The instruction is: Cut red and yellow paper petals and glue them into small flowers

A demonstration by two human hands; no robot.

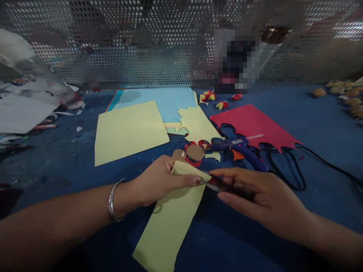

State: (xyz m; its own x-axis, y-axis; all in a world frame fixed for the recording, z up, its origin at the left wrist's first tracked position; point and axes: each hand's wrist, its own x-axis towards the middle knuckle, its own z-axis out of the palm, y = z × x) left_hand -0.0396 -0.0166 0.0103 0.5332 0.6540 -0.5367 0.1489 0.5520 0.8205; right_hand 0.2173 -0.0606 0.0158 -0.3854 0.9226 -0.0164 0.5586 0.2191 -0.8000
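Observation:
My left hand [161,179], with a silver bangle at the wrist, pinches the upper end of a long pale yellow paper strip [172,223]. The strip hangs down toward me at a slant. In my right hand [258,196] is a pair of scissors [218,184], its blades at the strip's upper right edge, close to my left thumb. The scissors' handles are largely hidden by my fingers. Just beyond the hands lie brown cardboard discs [195,152], one on red paper. A blue glue gun [241,147] rests to their right, its nozzle pointing at them.
Farther back lie a yellow sheet [130,132], light blue sheets [159,100], a scalloped yellow offcut [198,121] and a cut red sheet [252,124]. A black cord [326,160] trails right. Small red-yellow paper pieces [208,95] sit near the perforated metal panel [141,45]. White papers [25,113] are piled at left.

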